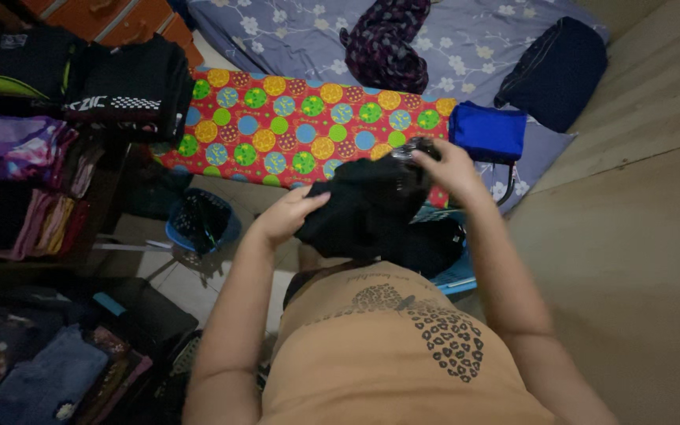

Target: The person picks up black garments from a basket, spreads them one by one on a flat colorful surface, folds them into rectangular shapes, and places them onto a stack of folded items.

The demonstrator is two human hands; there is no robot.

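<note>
A black garment [367, 206] hangs bunched between both my hands, in front of my chest. My left hand [289, 212] grips its lower left edge. My right hand [444, 164] clutches its upper right end, near the edge of a red ironing board [293, 126] covered in coloured circles. More dark cloth [430, 244] lies below the garment, over something blue.
Folded blue cloth [487, 131] sits at the board's right end. A bed with flowered sheet [466, 39] holds a dark patterned garment [383, 43] and a navy one [556, 71]. Stacks of folded clothes [33, 157] fill shelves on the left. A blue basket [198, 222] stands on the floor.
</note>
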